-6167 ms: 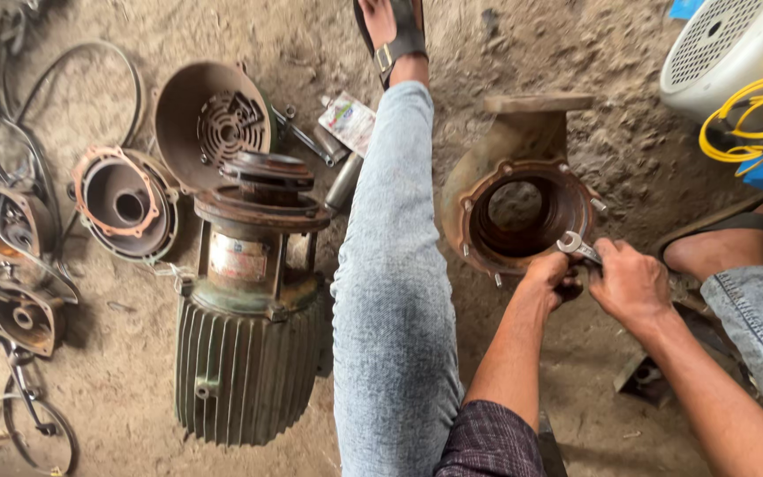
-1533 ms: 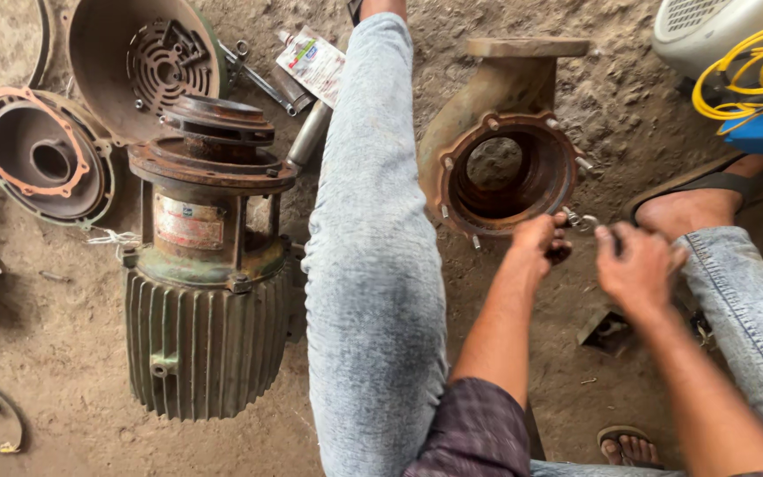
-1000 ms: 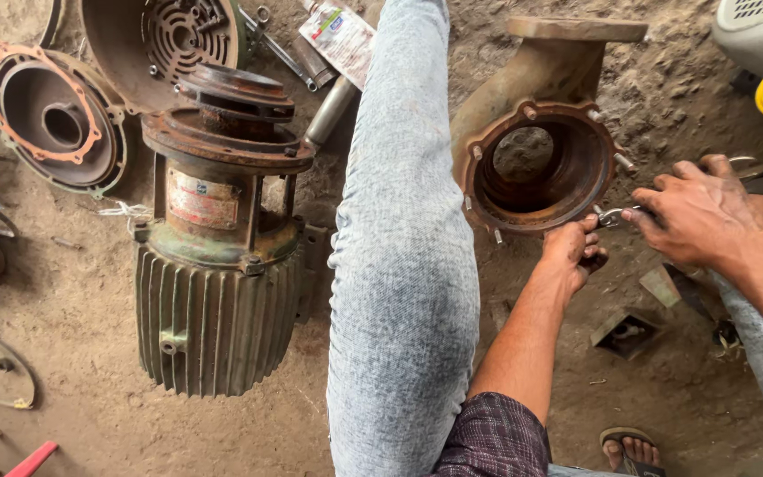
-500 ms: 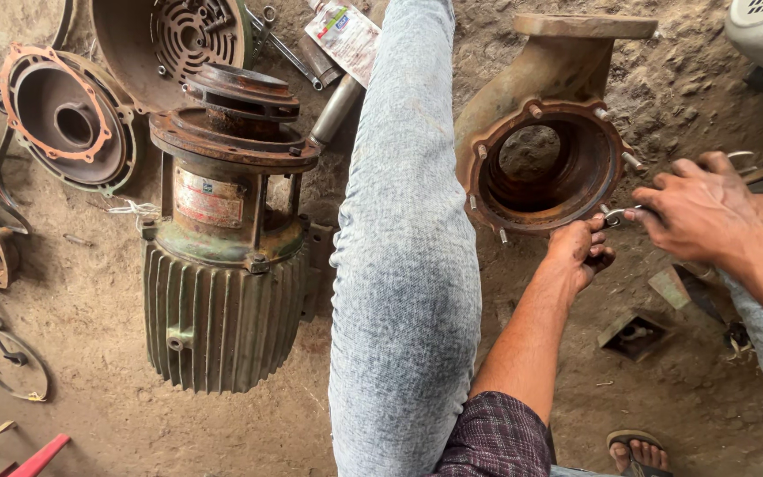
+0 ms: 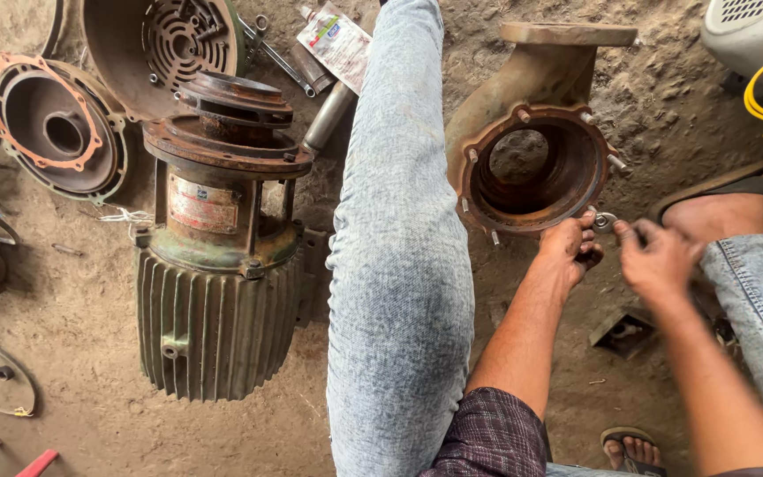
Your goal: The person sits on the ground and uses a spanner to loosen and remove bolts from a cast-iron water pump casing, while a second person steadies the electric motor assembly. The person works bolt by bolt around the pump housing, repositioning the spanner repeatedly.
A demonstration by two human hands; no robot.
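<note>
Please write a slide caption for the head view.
Both hands hold a small metal ring beside the rusty round pump casing.

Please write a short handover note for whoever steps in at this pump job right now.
Left hand: at the lower rim of the rusty pump casing, fingers curled by a stud.
Right hand: beside it, fingers on a small metal wrench at that rim.
The casing lies on the dirt floor, open and empty, studs showing.
The green motor lies apart on the left, cover plates beside it.
Still to do: the casing is not on the motor.
</note>
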